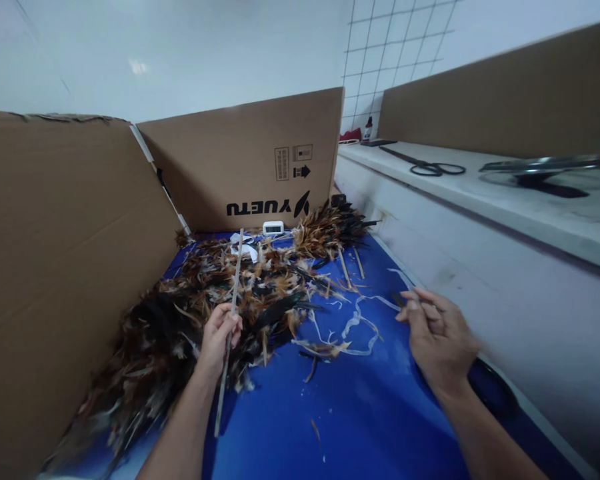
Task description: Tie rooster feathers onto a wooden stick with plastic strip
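Observation:
My left hand [220, 337] is closed around a thin, pale stick [237, 273], which stands tilted above the heap of brown and black feathers [155, 327]. At the right, my right hand [437, 333] pinches a whitish strip [387, 303]; a small dark piece shows at the fingertips, too unclear to name. The strip's loose, tangled part [367, 350] lies on the blue table surface [300, 413] between my hands, beside a few stray feathers. Behind the heap lies a denser bundle of feathers [330, 230].
Cardboard walls [205, 153] rise at the left and back. A small white digital display [273, 228] stands at the back. Two thin sticks [345, 268] lie near the bundle. On the white ledge [460, 193] at right are black scissors [427, 165] and a small bottle [367, 130].

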### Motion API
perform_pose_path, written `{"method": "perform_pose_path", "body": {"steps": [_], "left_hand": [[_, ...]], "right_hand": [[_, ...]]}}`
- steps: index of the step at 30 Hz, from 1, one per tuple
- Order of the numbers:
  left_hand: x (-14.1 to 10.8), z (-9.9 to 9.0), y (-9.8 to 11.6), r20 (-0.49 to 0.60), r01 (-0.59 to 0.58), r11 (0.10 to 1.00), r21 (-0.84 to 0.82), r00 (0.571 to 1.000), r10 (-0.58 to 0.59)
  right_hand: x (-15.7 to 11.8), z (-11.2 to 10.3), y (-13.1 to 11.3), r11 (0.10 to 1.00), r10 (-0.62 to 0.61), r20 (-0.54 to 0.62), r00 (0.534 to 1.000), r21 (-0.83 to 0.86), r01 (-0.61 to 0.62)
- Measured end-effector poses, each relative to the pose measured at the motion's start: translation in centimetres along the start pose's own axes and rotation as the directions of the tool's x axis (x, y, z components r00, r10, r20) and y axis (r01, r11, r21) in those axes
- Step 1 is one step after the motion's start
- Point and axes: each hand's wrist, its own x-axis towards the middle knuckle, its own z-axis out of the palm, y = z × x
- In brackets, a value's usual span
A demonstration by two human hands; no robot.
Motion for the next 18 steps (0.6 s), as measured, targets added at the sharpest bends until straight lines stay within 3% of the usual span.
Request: {"method": "perform_pose_path", "body": {"steps": [4,8,11,15,16,18], "left_hand": [[-0.6,0.3,0.5,0.139,0.135,0.982,-0.135,0.983,-0.116],[-1.6,0.9,0.6,0.354,0.237,0.961,-0.146,0.919,-0.173],[-2.3,1.7,0.2,0.465,0.306,0.951,-0.034,0.848,-0.256],[-3.3,3.0,-0.5,0.581,0.381,0.903,0.197,0.697,-0.421],[-3.6,3.4,-0.6,0.582,0.358,0.896,0.263,0.681,-0.443],[-4.4,4.1,-0.6,0.563,0.239,0.881,0.409,0.694,-0.449]], "right_hand": [[-0.4,0.1,0.5,0.994,-0.040,0.134,0.990,-0.095,0.053],[-0.9,0.6,0.7,0.987,-0.113,0.230,0.967,-0.090,0.136],[-1.2,1.0,0.5,0.975,-0.186,0.298,0.936,-0.063,0.214],[-1.3,1.1,0.3,0.961,-0.240,0.319,0.917,-0.053,0.270],[-1.2,1.0,0.4,0.961,-0.242,0.314,0.918,-0.056,0.272],[-0.9,0.7,0.5,0.962,-0.232,0.295,0.927,-0.072,0.263]]}}
